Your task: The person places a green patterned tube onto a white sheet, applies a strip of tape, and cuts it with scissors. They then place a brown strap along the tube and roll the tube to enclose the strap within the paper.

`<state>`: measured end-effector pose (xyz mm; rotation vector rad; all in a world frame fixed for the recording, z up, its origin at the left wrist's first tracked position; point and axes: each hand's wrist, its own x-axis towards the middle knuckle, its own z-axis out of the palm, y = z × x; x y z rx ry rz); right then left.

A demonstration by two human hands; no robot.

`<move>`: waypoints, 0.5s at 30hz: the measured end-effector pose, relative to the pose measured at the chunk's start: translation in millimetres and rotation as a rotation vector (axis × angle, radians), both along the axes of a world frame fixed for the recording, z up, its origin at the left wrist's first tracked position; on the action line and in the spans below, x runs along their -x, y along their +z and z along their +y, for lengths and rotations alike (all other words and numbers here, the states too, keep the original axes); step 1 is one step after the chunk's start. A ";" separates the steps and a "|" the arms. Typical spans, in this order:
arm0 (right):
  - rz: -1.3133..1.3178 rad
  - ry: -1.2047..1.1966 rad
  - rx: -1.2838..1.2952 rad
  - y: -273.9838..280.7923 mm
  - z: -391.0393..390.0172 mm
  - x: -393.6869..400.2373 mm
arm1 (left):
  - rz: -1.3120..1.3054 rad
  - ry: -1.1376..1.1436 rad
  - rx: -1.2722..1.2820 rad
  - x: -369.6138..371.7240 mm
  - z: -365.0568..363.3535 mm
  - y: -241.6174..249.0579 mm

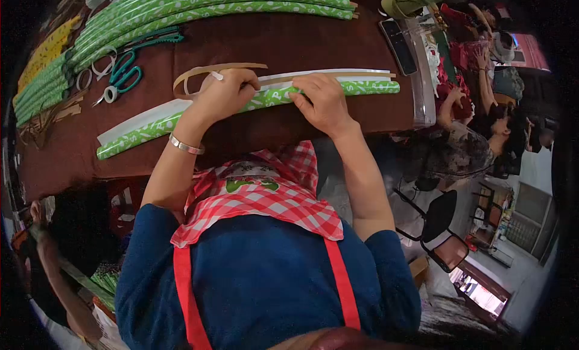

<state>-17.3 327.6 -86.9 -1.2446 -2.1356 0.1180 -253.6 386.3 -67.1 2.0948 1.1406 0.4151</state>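
Observation:
A green paper roll [142,131] with white printed letters and shapes lies across the table in front of me, a white flap of paper [151,116] showing along its far side. My left hand [224,98] is closed over the middle of the roll, pinching a thin brown strip [240,65] that loops out behind it; the fingertips are partly hidden. A small white wrap sits on one finger. My right hand [321,101] has its fingers curled onto the roll's far edge, thumb on the near side. Another length of brown strip [379,75] runs along the edge to its right.
Finished-looking green rolls [211,6] are stacked at the back. Teal scissors [125,72], a small tape roll [110,94] and more rolls [39,93] lie left. A phone [398,46] lies at the right. Other people [467,142] sit beyond; a chair [439,220] stands right.

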 end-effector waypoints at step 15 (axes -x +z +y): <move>-0.018 -0.037 -0.043 -6.3 0.1 3.5 | 0.069 0.078 -0.066 26.0 -11.7 3.4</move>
